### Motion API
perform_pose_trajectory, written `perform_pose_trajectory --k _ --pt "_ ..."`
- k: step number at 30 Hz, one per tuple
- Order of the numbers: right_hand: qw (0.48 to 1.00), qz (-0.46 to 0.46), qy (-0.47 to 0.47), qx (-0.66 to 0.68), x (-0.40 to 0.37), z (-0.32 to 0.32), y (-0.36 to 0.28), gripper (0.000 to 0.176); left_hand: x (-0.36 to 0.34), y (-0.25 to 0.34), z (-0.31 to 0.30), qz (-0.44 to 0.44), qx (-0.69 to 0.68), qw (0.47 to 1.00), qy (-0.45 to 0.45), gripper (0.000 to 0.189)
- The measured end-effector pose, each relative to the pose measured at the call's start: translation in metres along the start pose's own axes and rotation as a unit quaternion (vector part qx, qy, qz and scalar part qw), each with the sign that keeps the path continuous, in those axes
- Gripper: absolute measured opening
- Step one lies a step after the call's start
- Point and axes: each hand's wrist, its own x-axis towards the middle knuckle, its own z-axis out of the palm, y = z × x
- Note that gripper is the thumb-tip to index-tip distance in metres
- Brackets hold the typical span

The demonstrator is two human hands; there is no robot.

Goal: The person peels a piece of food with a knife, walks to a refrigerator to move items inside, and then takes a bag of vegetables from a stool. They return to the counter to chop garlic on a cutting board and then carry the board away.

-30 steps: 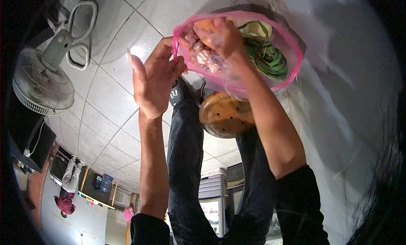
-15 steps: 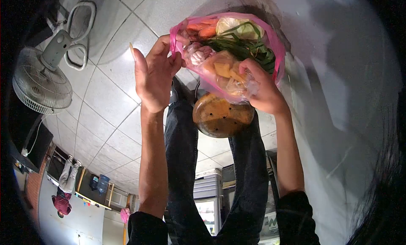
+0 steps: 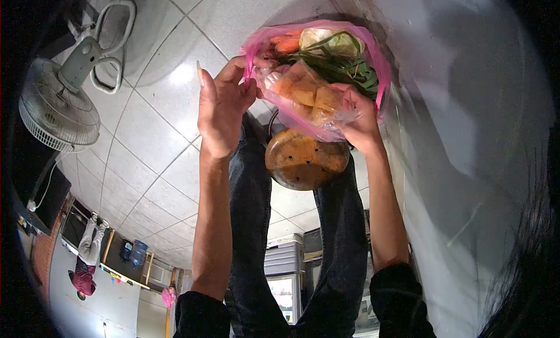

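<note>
A pink plastic bag (image 3: 381, 61) hangs open in front of me, above a round brown stool seat (image 3: 307, 166). My left hand (image 3: 226, 107) pinches the bag's left rim, its thumb sticking up apart. Inside the mouth, my right hand (image 3: 364, 122) grips a clear plastic bag (image 3: 306, 96) of yellow-orange pieces, whose exact kind I cannot make out. Behind that lie carrots (image 3: 287, 45), a pale cabbage (image 3: 326, 40) and long green leaves (image 3: 353, 75). White garlic (image 3: 272, 79) shows at the left, partly covered by the clear bag.
On the tiled floor (image 3: 151, 136) to the left stands a grey fan (image 3: 61, 107). A pale wall (image 3: 461, 180) runs close along the right. Far off at the lower left, a person (image 3: 85, 276) stands near a shelf with water jugs (image 3: 139, 253).
My right hand has closed on the clear bag and shifted it, spreading it over more of the garlic. My left hand has moved slightly right and down with the rim.
</note>
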Motion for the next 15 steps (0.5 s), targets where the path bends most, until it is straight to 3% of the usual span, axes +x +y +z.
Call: perform_pose_trajectory --k 4,7,9,13,15 --pt "0.998 0.063 -0.015 -0.011 -0.002 0.004 -0.004 0.037 0.000 0.005 0.005 -0.019 0.003 1.000 0.011 0.088" --pt "0.998 0.016 -0.017 -0.056 -0.003 0.006 0.004 0.038 0.002 0.001 0.006 -0.008 0.007 1.000 0.025 0.087" --pt "0.997 -0.026 -0.033 -0.069 -0.001 0.006 0.010 0.029 0.001 0.000 0.003 -0.009 0.022 1.000 0.017 0.086" --pt "0.991 -0.066 -0.043 -0.106 0.001 0.004 -0.009 0.033 -0.001 -0.003 0.008 -0.001 0.056 0.998 0.017 0.086" --pt "0.986 0.013 -0.046 -0.161 -0.001 0.003 -0.023 0.033 -0.003 0.000 0.018 -0.007 0.036 0.999 0.039 0.086"
